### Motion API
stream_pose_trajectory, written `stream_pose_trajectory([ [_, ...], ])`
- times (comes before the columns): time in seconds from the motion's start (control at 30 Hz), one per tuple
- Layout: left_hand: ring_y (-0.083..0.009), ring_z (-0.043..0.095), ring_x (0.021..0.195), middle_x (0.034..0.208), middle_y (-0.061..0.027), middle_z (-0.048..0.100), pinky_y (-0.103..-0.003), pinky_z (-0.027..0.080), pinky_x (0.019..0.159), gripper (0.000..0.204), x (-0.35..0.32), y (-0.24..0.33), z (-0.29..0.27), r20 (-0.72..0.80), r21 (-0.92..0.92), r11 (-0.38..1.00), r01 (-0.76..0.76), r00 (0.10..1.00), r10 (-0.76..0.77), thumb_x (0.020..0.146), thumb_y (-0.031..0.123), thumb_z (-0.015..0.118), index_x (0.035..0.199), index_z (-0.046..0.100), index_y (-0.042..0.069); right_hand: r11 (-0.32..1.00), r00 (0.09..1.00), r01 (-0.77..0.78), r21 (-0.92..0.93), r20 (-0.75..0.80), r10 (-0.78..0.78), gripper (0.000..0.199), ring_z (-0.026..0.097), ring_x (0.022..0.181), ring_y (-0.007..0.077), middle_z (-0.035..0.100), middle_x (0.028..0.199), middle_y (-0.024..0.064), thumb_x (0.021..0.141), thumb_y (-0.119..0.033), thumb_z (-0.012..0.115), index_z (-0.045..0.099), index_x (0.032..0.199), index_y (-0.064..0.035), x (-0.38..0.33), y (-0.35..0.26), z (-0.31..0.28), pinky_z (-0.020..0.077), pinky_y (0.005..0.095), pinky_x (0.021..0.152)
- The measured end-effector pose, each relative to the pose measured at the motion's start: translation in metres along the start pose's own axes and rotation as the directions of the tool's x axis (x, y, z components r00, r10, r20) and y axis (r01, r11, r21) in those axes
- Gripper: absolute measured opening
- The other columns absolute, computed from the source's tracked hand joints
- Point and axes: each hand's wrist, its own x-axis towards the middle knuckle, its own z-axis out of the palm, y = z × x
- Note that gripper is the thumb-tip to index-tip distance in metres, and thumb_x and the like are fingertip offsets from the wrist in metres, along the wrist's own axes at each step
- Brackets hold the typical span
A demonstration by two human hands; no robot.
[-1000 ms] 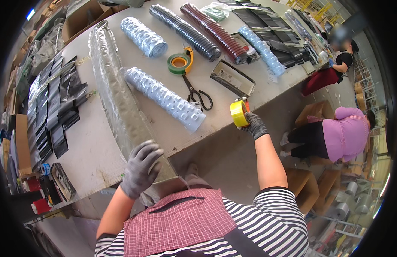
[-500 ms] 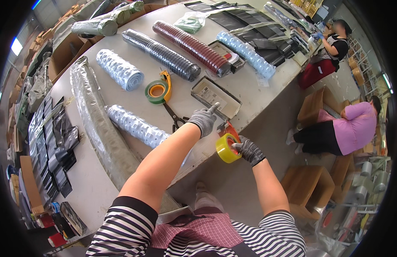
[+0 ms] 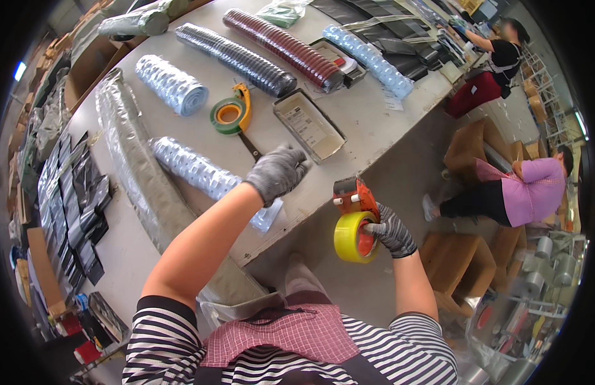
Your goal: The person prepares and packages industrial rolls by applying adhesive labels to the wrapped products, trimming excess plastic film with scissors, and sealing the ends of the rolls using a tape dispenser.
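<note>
Your right hand (image 3: 395,232) is gripping the tape dispenser (image 3: 347,188) just off the near edge of the tabletop (image 3: 369,122), beside the yellow tape roll (image 3: 346,239). The loaded dispenser is probably handling as fairly light and stiff; the roll's outer face is likely proving slick, so the orange frame (image 3: 367,198) is offering the surer hold. Your left hand (image 3: 275,174) is hanging curled over the tabletop, hiding the handles of the scissors (image 3: 250,147); I cannot tell whether it is gripping them.

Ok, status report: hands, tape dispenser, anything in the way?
Right hand gripping tape dispenser, yellow roll loaded. Left hand blurred, grip unclear, partly hiding scissors. Nothing seen blocking dispenser.
</note>
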Motion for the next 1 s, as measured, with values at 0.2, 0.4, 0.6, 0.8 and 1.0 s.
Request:
stream_pose_trajectory([
  [0.2,-0.0130,0.057,0.060,0.068,-0.0055,0.061,-0.024,0.046,0.057,0.062,-0.133,0.012,-0.013,0.332,-0.878,0.396,0.269,0.938,0.098,0.089,0.063,0.055,0.083,0.067,0.003,0.616,0.872,0.448,-0.648,0.167,-0.460,0.061,0.060,0.101,0.0254,0.060,0.109,0.0137,0.068,-0.019,0.082,0.054,0.120,-0.0033,-0.013,-0.044,0.092,0.0496,0.0339,0.088],
  [0.4,-0.0097,0.058,0.072,0.075,-0.0015,0.063,-0.025,0.048,0.063,0.035,-0.255,0.013,-0.028,0.188,-0.866,0.480,0.142,0.981,0.048,0.091,0.035,0.067,0.095,0.069,0.001,0.495,0.807,0.590,-0.637,0.483,-0.340,0.065,0.059,0.096,0.0233,0.056,0.108,0.0113,0.066,-0.007,0.084,0.048,0.120,-0.0078,-0.041,-0.066,0.147,0.0492,0.0334,0.083],
  [0.6,-0.0107,0.059,0.070,0.073,-0.0038,0.061,-0.025,0.049,0.061,0.037,-0.406,-0.044,-0.033,-0.441,-0.795,0.585,-0.161,0.816,-0.374,0.091,0.036,0.066,0.096,0.066,0.000,0.062,0.792,0.593,-0.803,0.568,-0.223,0.072,0.063,0.088,0.0326,0.064,0.104,0.0124,0.059,-0.014,0.086,0.053,0.123,-0.0089,-0.050,-0.073,0.121,0.0515,0.0395,0.080],
  [0.8,-0.0110,0.057,0.067,0.080,-0.0046,0.063,-0.023,0.047,0.062,0.073,-0.417,-0.062,0.008,-0.093,-0.882,0.455,0.119,0.904,-0.418,0.080,0.070,0.059,0.099,0.066,0.000,0.365,0.737,0.675,-0.641,0.603,-0.305,0.082,0.064,0.095,0.0326,0.062,0.111,0.0144,0.065,-0.018,0.084,0.041,0.135,-0.0149,-0.037,-0.046,0.126,0.0535,0.0390,0.082],
  [1.0,-0.0157,0.060,0.093,0.099,-0.0069,0.066,-0.033,0.048,0.087,0.052,-0.337,-0.005,0.011,0.041,-0.849,0.527,0.029,0.999,0.010,0.088,0.042,0.069,0.115,0.061,-0.001,0.142,0.523,0.846,-0.514,0.748,-0.409,0.087,0.062,0.087,0.0320,0.062,0.105,0.0129,0.067,-0.029,0.087,0.038,0.137,-0.0100,-0.030,-0.048,0.182,0.0511,0.0428,0.080],
])
